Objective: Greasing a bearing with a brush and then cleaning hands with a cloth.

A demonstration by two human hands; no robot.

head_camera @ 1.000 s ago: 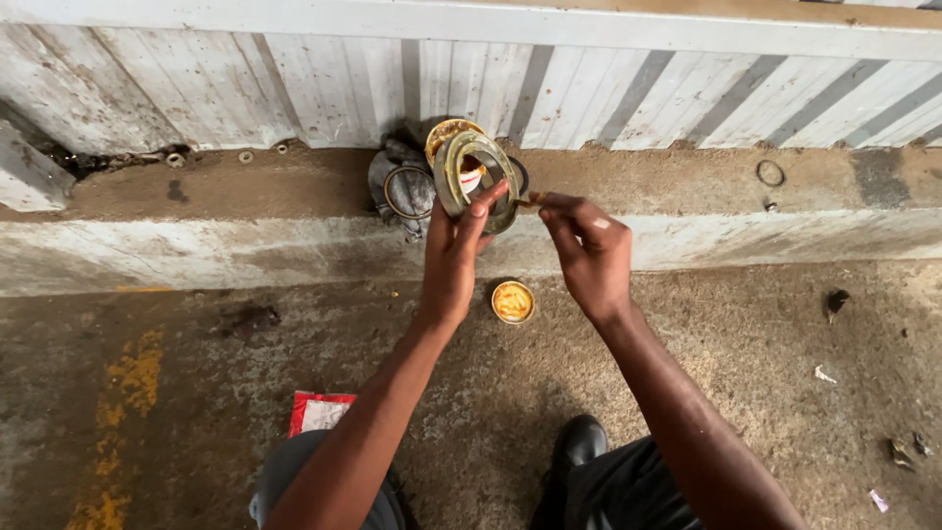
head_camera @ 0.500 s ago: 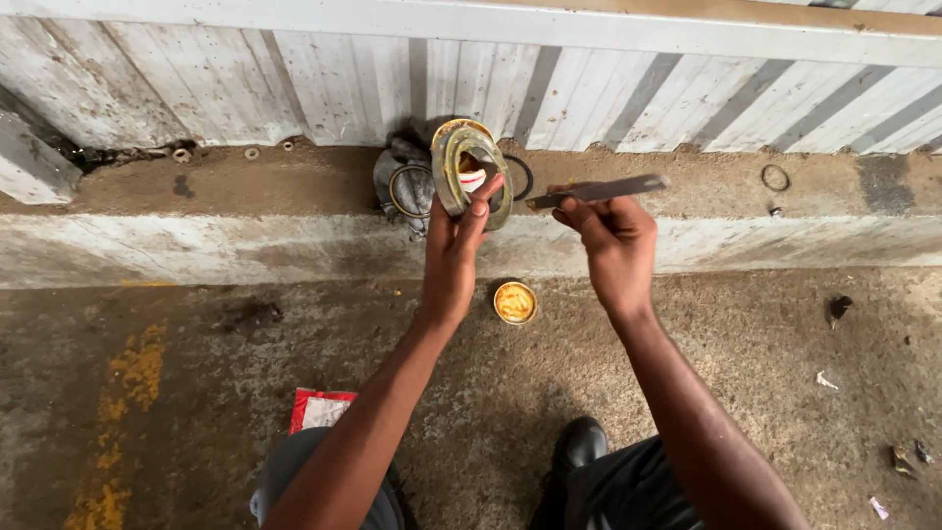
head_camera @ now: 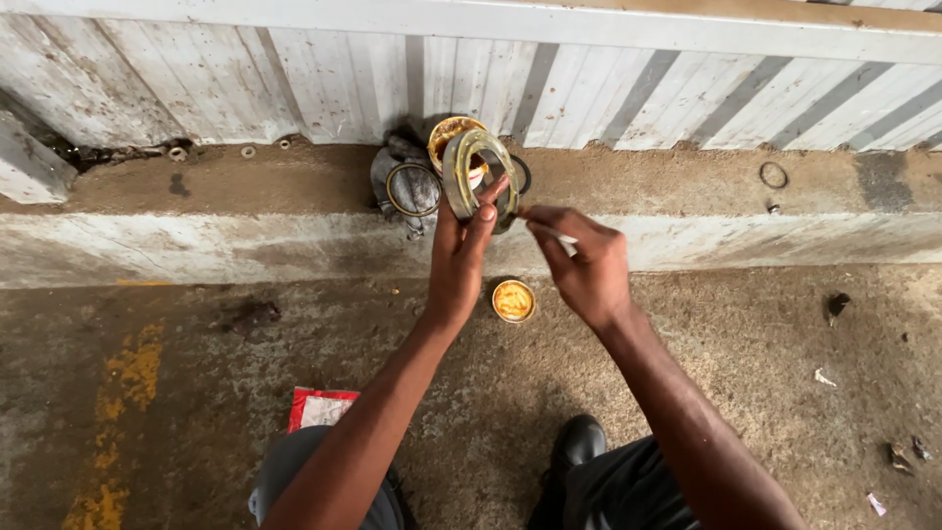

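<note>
Two hands: left hand (head_camera: 459,257) half-hides ring (head_camera: 478,175); right hand (head_camera: 587,265) tool indistinct.

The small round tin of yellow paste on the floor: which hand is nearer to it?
Right. The right hand hangs just up and right of the tin; the left hand, gripping a metal ring, is slightly farther, up and left.

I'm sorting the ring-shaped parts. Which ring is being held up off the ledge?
The large greasy ring pinched in the left hand. The dark-centred ring lies on rags, and the thin ring lies far right on the ledge.
</note>
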